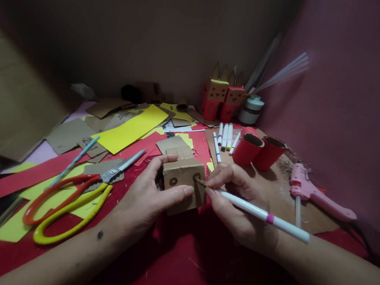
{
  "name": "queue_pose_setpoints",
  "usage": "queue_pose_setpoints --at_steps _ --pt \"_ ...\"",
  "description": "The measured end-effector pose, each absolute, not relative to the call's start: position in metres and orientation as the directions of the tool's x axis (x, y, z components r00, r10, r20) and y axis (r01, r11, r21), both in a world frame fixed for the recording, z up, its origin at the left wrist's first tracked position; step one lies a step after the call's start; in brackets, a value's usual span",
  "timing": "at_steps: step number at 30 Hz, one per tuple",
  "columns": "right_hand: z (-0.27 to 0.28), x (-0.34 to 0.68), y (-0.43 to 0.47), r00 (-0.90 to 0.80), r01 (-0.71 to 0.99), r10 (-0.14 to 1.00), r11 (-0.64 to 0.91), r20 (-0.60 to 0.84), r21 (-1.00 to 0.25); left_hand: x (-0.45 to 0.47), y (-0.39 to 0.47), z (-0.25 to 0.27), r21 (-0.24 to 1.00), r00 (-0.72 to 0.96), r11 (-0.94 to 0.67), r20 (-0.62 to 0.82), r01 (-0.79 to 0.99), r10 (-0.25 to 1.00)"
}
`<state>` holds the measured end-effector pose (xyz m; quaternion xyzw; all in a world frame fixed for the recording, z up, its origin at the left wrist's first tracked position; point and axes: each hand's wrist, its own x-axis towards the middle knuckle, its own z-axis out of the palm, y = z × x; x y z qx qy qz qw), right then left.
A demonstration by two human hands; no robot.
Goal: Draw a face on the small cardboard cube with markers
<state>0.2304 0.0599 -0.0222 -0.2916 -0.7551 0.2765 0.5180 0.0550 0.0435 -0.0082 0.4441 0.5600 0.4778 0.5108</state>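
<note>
My left hand (155, 188) grips a small cardboard box (181, 200) from its left side, thumb across the front and fingers at the top. Two dark round marks show on the box's front face. Between the thumb and fingers of my right hand (235, 196) is a white marker (254, 205) with a purple band. Its brown tip meets the box near the right-hand mark. Scissors (106, 177) with one red and one yellow handle lie open to the left of my left hand.
Yellow paper (132, 130) and cardboard scraps cover the left side. Capped markers (224, 136) lie behind my right hand, beside red-covered tubes (248, 148). A pink glue gun (322, 195) rests at right. Two red figures with cardboard heads (216, 93) stand behind, near a pale jar (252, 109).
</note>
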Motion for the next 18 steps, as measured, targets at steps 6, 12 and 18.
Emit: queue_pose_setpoints --at_steps 6,12,18 --pt "-0.0243 0.2308 0.0602 -0.297 0.156 0.748 0.651 0.593 -0.743 0.0556 0.0432 -0.007 0.988 -0.091 0.154 -0.151 0.026 0.984" --pt "-0.023 0.2314 0.0608 -0.289 0.192 0.749 0.656 0.597 -0.73 0.0542 0.044 -0.0071 0.986 -0.099 0.155 -0.149 0.056 0.984" --pt "-0.0258 0.2308 0.0608 -0.256 0.189 0.761 0.644 0.596 -0.741 0.0557 0.0435 -0.0064 0.986 -0.102 0.166 -0.164 0.016 0.981"
